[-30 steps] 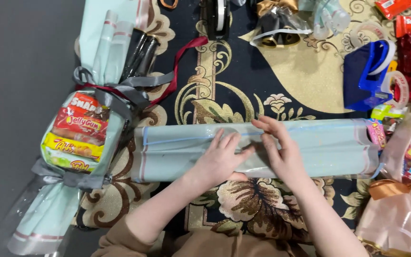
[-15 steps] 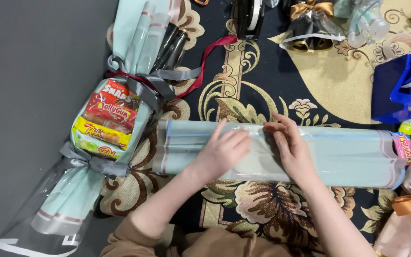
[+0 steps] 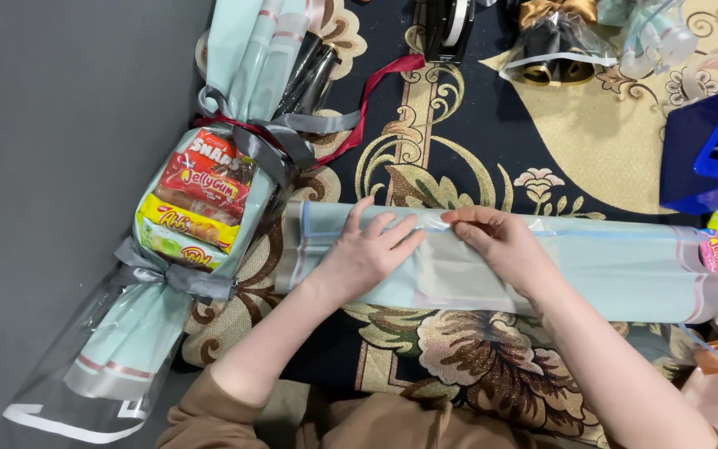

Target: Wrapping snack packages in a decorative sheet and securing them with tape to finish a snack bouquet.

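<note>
Pale mint wrapped roll lies crosswise on patterned carpet, centre frame. Left hand flat, fingers spread, pressing the roll. Right hand pinches the wrap's top seam. At 9 o'clock: finished candy-shaped bundle, red and yellow snack packets inside, grey ribbon ties. Blue tape dispenser at 3 o'clock.

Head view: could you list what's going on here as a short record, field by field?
Left hand: flat on the pale blue wrapped roll, pressing it down
Right hand: fingertips pinching the clear seam on top of the roll
Surface: patterned dark carpet
To the left: finished snack bundle tied with grey ribbon
Far right: blue tape dispenser
Top: black and gold wrapped gift
</note>
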